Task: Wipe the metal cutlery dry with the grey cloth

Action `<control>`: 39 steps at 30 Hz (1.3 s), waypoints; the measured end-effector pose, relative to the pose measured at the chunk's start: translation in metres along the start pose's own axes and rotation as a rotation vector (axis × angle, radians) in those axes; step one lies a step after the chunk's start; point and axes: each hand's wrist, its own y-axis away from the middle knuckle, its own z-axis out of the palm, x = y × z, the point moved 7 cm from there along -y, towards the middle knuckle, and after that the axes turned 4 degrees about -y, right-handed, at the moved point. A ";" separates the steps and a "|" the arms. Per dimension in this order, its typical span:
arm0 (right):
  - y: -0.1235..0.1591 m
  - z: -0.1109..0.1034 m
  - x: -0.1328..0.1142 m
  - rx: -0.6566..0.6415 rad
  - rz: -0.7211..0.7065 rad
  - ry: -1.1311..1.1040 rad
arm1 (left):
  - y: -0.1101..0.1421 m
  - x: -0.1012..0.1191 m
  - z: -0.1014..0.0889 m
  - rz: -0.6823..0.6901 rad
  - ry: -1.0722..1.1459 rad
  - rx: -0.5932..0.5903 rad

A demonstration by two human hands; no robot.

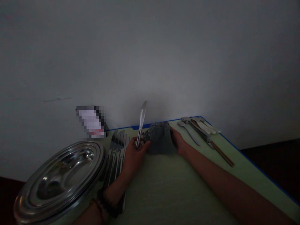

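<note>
- wall [150, 56]: plain grey, fills the upper part of the view behind everything.
- table [178, 187]: pale green top, blue edging, far edge near the wall.
- plates [67, 172]: oval metal stack on the left side of the table, top one divided into compartments.
- row of knives [119, 150]: lies between the plates and the left forearm, blades toward the wall, partly hidden by that arm.
- cloth [160, 139]: grey, patterned band on top, bunched up between the two hands; can't tell if its lower edge touches the table.
- phone-like item [90, 120]: pixelated, tilted, beyond the plates.
- left hand [136, 156]: fingers wrapped round a knife handle, thumb at the cloth's left edge.
- right hand [180, 142]: grasping the cloth's right side, fingertips hidden behind it.
- utensils [203, 126]: pile at the far right corner, some with white handles.
- knife [142, 118]: in the left hand, blade up, leaning slightly right, just beside the cloth.
- spoon [192, 136]: lies alone just left of the pile.
- brown sticks [222, 154]: at the pile's near end.
- dark bracelet [110, 204]: on the left wrist.
</note>
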 end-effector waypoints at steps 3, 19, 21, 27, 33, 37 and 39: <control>0.001 0.000 0.001 0.014 0.011 0.014 | 0.002 0.005 0.003 0.017 0.016 -0.048; 0.005 0.006 -0.001 0.011 0.005 -0.053 | 0.003 0.007 0.004 0.041 -0.067 -0.074; 0.006 0.006 -0.002 0.010 -0.012 -0.054 | 0.003 0.006 0.005 0.029 -0.077 -0.084; 0.007 0.008 -0.004 0.012 -0.021 -0.061 | 0.006 0.007 0.010 0.006 -0.053 -0.162; 0.010 0.009 -0.009 0.041 -0.034 -0.071 | 0.006 0.006 0.008 -0.017 -0.084 -0.137; 0.012 0.012 -0.014 -0.019 -0.109 0.013 | 0.006 0.007 0.009 -0.018 -0.091 -0.153; 0.013 0.014 -0.012 -0.054 -0.088 0.037 | 0.005 0.007 0.010 -0.017 -0.090 -0.161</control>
